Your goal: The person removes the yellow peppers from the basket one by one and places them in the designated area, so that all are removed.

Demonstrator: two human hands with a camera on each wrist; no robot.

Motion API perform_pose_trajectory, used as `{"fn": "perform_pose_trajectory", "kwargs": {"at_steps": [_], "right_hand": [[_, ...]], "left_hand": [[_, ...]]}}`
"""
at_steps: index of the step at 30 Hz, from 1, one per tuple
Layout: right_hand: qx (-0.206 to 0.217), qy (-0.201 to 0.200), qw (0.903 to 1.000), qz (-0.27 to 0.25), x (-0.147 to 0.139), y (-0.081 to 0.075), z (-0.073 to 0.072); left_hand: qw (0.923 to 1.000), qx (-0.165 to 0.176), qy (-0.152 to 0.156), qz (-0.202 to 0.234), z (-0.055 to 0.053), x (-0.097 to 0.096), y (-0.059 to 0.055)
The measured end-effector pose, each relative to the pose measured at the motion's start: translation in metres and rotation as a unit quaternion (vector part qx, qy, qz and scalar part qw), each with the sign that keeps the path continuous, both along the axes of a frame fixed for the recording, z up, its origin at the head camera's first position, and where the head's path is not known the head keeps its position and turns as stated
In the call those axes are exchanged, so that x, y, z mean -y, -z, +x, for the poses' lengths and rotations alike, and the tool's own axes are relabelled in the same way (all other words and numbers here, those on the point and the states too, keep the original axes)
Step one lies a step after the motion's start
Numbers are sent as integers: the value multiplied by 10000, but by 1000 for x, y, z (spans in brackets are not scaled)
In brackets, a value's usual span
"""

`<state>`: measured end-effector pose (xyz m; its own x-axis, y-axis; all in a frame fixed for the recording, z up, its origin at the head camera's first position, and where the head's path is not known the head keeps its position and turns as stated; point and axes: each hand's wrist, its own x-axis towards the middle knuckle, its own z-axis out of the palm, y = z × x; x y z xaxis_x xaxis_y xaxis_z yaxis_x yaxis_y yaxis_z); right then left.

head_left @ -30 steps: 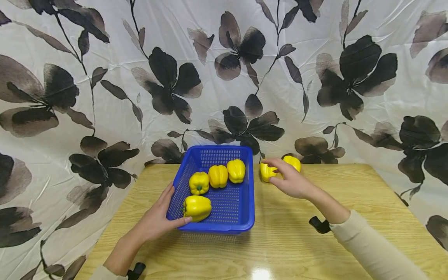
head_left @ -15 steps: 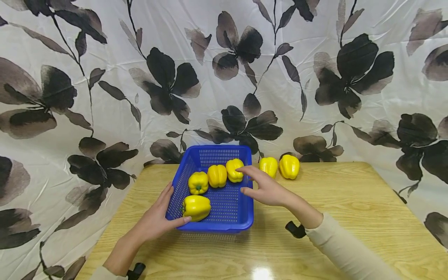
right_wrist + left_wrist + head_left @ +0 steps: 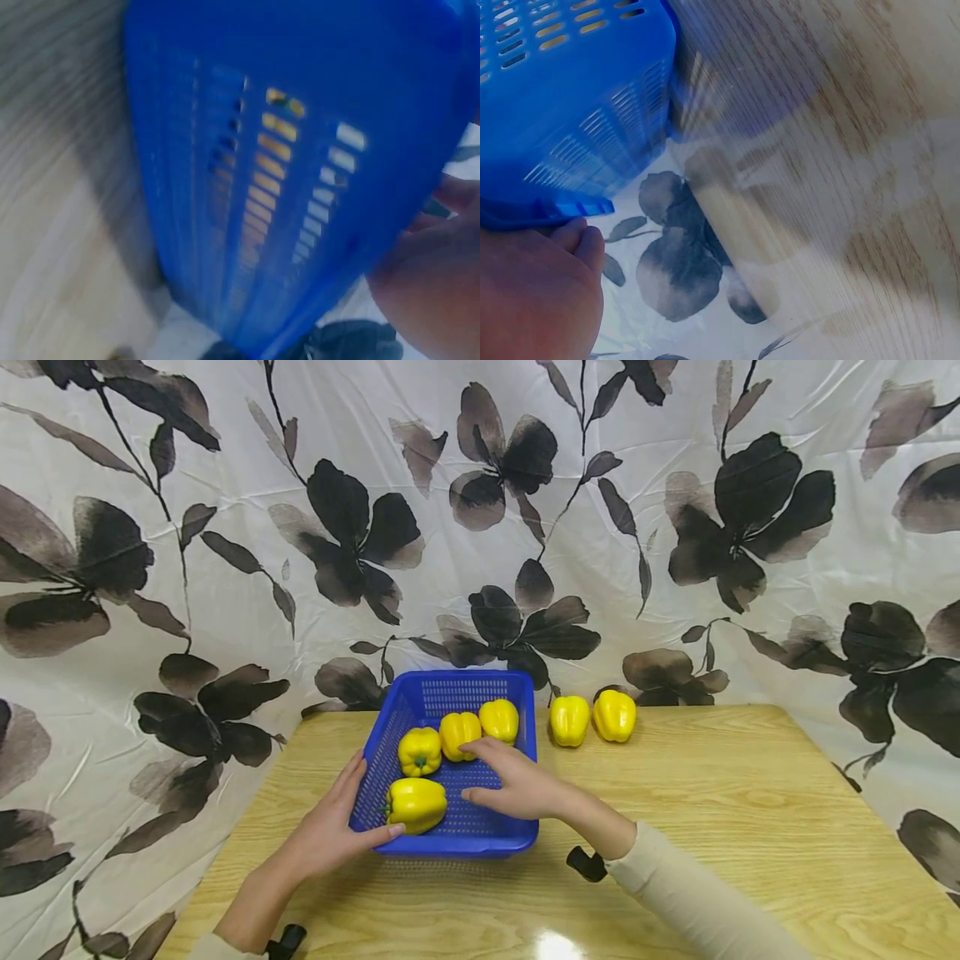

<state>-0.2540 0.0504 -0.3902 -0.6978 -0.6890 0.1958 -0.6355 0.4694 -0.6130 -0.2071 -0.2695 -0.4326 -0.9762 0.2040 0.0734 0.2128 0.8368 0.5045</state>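
Behind everything, a creased off-white cloth [image 3: 438, 547] printed with large grey-black flowers. Before it, a wood-grain table [image 3: 735, 802], pale yellow and streaked, with glare near the front. On top, a rectangular blue plastic basket [image 3: 457, 847], smooth-rimmed, with slotted walls. From lower right, a cream sleeve [image 3: 697, 889]. At the basket's near left corner, a left hand [image 3: 322, 837] gripping the rim, thumb over the front edge. Across the right rim, a right hand [image 3: 519, 785], fingers loosely extended, holding nothing, blocking part of the basket floor. Inside, four glossy, lobed yellow bell peppers [image 3: 416, 805]: three in a slanting row, one on its side in front. Fingertip contact with the row's middle pepper [image 3: 458, 732] impossible to tell. Just right of the basket, two more peppers [image 3: 615, 716] side by side.
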Motion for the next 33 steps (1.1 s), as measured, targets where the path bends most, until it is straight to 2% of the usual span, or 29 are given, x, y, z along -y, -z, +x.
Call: {"fn": "perform_pose_trajectory", "kwargs": {"at_steps": [6,18,24,29,33], "right_hand": [[170,-31,9991,395,21,11,-3],[416,134,9978,492,49,19,1],[397,398,9964,628,63,22,2],[401,727,9934,789,76,18,5],[432,829,9921,834,84,16,7]], "left_hand": [[10000,-58,38,1,-1,0,1],[10000,-54,32,-45,-1,-2,-2],[10000,-12,20,-56,-2,-1,-2],[10000,28,-9,-18,-2,0,-1],[10000,-4,13,-4,-2,0,1]]}}
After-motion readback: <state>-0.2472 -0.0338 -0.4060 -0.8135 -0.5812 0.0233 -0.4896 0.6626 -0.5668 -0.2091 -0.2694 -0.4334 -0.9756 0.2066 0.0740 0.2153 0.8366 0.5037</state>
